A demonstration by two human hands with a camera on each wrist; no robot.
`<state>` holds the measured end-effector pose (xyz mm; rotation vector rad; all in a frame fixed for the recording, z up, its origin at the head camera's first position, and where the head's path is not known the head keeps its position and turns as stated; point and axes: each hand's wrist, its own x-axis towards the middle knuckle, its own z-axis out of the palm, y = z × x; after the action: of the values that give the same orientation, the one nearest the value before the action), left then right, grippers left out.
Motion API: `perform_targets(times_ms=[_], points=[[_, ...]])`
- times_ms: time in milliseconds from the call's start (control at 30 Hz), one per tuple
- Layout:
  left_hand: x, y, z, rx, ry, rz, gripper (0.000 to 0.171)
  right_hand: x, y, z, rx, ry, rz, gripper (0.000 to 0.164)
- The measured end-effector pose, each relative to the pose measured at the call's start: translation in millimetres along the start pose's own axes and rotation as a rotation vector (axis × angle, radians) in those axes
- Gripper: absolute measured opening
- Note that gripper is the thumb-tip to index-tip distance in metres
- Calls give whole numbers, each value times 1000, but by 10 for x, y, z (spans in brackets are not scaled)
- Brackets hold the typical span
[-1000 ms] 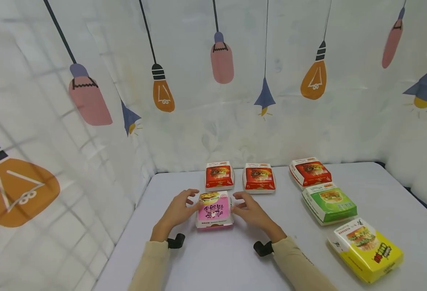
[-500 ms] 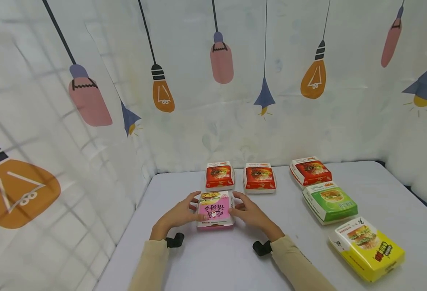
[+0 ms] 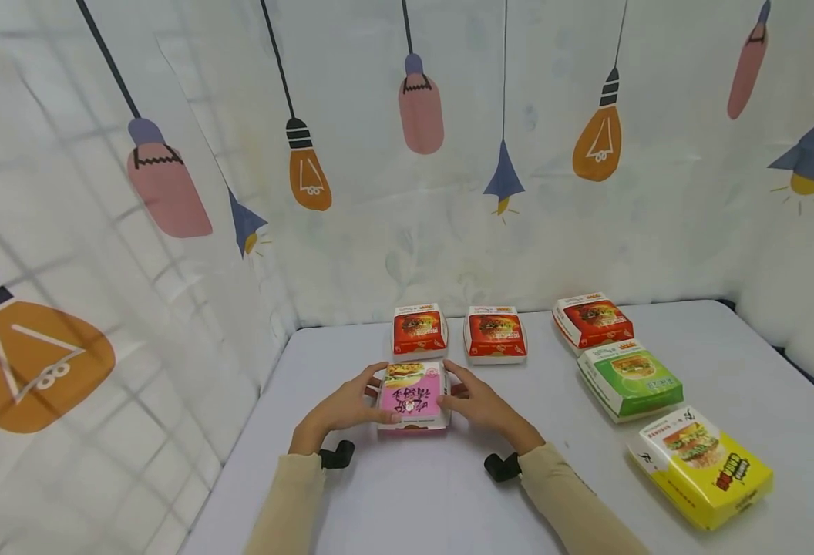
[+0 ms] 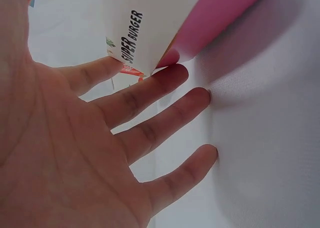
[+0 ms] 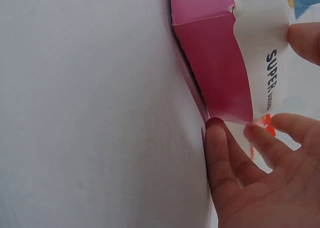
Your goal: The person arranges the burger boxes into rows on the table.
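Observation:
A pink-and-white burger box [image 3: 412,395] lies flat between my two hands, a burger picture at its far edge. My left hand [image 3: 343,402] grips its left side, thumb at the near corner and fingers toward the far one. On the opposite side my right hand [image 3: 482,402] holds it, thumb against the right edge. Index and middle fingertips meet a corner of the box [image 4: 145,18] in the left wrist view, while the other fingers [image 4: 185,175] are spread. In the right wrist view, fingertips touch the box's pink-and-white wall [image 5: 217,68]. Whether its base touches the table cannot be told.
Just behind stand two red burger boxes [image 3: 419,331] [image 3: 496,334] side by side. At right, a third red box [image 3: 593,320], a green box [image 3: 630,376] and a yellow box [image 3: 701,466] form a slanting row on the white table [image 3: 407,501]. A lamp-print curtain [image 3: 407,231] closes the back.
Both hands have closed in on the pink burger box, the left thumb moving to its near edge. The box has shifted slightly right. The other boxes stay put; the head view tilts a little.

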<state>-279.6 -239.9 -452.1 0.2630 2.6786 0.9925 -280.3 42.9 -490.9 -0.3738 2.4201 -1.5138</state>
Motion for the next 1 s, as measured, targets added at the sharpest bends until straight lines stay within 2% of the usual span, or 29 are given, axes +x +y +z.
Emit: perform_targets(times_ms=[467,767,1000], points=[[-25,28,-14,-11,-10,-3,103,21,44,-32,1,-6,9,75],[-31,-8,-66,-27,-9,36,90,42,51,-57,24,14,14,69],[-30,-61,-78,-19,4,81,74,68,79,-77,56,27,19,54]])
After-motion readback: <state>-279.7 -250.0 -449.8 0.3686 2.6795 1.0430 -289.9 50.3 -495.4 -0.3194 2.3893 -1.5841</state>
